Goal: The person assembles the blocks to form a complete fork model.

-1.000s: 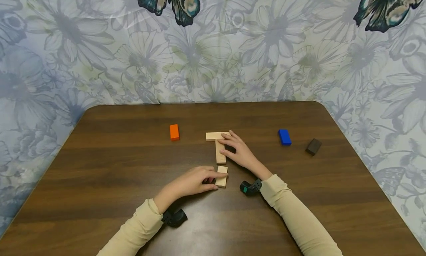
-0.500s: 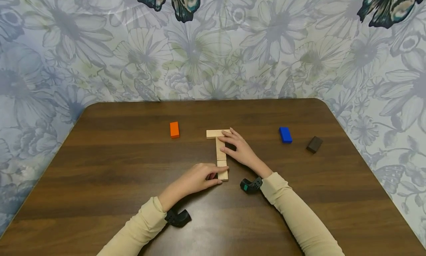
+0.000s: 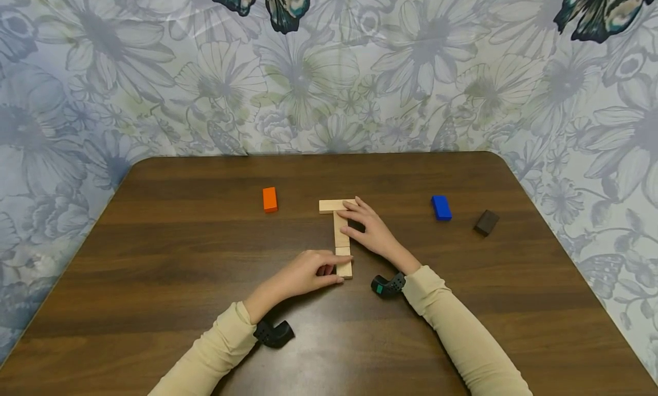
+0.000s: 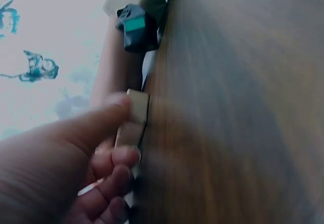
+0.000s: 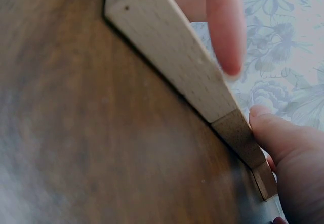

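Note:
Three pale wooden blocks lie flat in a T on the table in the head view. The crosswise block [image 3: 330, 206] is farthest, the middle block [image 3: 341, 242] runs toward me from it, and the near block [image 3: 344, 270] meets its end. My left hand [image 3: 308, 271] pinches the near block, its index finger across the top and thumb at the near end. My right hand [image 3: 375, 234] rests from the right on the middle and crosswise blocks, fingers loosely extended. In the right wrist view the near block [image 5: 167, 52] and middle block [image 5: 238, 133] touch end to end.
On the brown table [image 3: 154, 259] an orange block [image 3: 269, 200] lies to the far left. A blue block [image 3: 441, 208] and a dark brown block [image 3: 486, 223] lie to the right. A flower-patterned wall [image 3: 339, 99] stands behind the table's far edge.
My left hand has slid the near block away from me, closing the gap to the middle block. Between the last two frames almost nothing moves. The right hand stays at the far blocks.

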{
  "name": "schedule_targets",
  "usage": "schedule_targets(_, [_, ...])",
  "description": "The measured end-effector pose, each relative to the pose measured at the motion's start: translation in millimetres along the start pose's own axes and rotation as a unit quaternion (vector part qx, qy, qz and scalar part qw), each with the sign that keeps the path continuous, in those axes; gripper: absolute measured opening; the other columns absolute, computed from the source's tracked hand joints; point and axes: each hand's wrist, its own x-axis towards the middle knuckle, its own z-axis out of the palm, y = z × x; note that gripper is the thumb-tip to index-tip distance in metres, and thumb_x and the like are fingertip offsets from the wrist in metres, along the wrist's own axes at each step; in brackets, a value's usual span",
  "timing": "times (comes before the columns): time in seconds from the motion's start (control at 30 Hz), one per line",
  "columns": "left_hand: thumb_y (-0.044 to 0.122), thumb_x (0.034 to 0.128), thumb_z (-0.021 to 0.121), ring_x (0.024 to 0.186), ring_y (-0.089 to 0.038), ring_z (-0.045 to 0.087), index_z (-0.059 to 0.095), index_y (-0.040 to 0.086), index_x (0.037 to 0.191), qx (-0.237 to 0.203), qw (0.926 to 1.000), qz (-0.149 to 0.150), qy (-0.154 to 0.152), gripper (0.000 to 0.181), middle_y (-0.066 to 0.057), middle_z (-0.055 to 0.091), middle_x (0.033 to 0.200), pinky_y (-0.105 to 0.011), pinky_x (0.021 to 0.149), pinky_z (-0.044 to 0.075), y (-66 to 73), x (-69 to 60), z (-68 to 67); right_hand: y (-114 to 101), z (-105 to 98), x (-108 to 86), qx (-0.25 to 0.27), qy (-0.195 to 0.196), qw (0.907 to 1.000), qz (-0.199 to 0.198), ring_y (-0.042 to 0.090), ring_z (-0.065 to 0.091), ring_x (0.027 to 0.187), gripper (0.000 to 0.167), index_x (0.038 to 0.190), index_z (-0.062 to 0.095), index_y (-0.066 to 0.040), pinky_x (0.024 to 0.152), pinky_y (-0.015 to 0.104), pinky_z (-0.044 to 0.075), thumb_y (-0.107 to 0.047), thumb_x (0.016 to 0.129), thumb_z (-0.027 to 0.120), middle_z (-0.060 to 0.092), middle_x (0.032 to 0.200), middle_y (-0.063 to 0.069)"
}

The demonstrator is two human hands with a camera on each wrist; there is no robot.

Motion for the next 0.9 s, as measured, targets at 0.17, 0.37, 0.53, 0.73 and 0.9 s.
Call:
schedule_targets(0.17, [0.015,0.0861,0.07,0.065,-0.009,0.048,0.06,0.002,0.126,-0.044,0.9978,0.0,0.049,0.043,0.005,0.054,0.077,-0.025,0.059,0.043,-7.0,5.0,-5.5,0.4,-0.1,1.3,0.0,0.002,1.0,-0.003,0.03,0.012,0.139,0.044,0.133,0.055,-0.01,0.104,0.057,0.017,-0.026,0.093,0.061,0.035,0.146,0.007])
schedule_targets(0.37, [0.032,0.0824,0.074,0.123,-0.027,0.039,0.036,0.005,0.145,0.061,0.993,-0.043,0.092,0.077,-0.012,0.043,0.136,-0.047,0.097,0.035,-15.6,21.1,-13.9,0.6,0.3,2.7,-0.009,0.001,0.9999,-0.005,0.031,0.012,0.139,0.044,0.132,0.055,-0.007,0.103,0.059,0.017,-0.025,0.093,0.061,0.035,0.146,0.01])
schedule_targets(0.53, [0.044,0.0872,0.064,0.14,-0.026,0.005,0.006,0.0,0.149,0.069,0.9948,-0.066,0.035,0.096,-0.016,0.007,0.154,-0.053,0.107,0.011,-23.3,31.5,-15.9,0.6,2.1,3.4,-0.014,-0.002,0.9999,0.004,0.029,0.011,0.139,0.047,0.134,0.053,-0.005,0.105,0.056,0.016,-0.028,0.093,0.06,0.034,0.146,0.008])
schedule_targets(0.73, [0.049,0.09,0.057,0.14,-0.021,-0.001,0.0,0.002,0.149,0.048,0.9947,-0.091,-0.007,0.095,-0.011,-0.002,0.155,-0.053,0.107,0.004,-30.7,36.3,-13.8,0.0,0.8,1.6,0.033,0.035,0.9987,0.017,0.028,0.017,0.138,0.044,0.134,0.053,-0.005,0.105,0.053,0.019,-0.023,0.094,0.059,0.037,0.144,0.011])
schedule_targets(0.9, [0.052,0.091,0.053,0.14,-0.021,-0.003,0.006,0.003,0.149,0.056,0.9931,-0.099,-0.029,0.09,-0.011,0.0,0.155,-0.05,0.108,0.002,-30.7,37.3,-12.4,3.8,-10.6,-2.8,0.057,0.141,0.9881,0.024,0.031,0.029,0.133,0.038,0.13,0.055,-0.004,0.104,0.049,0.025,-0.017,0.095,0.059,0.046,0.137,0.016])
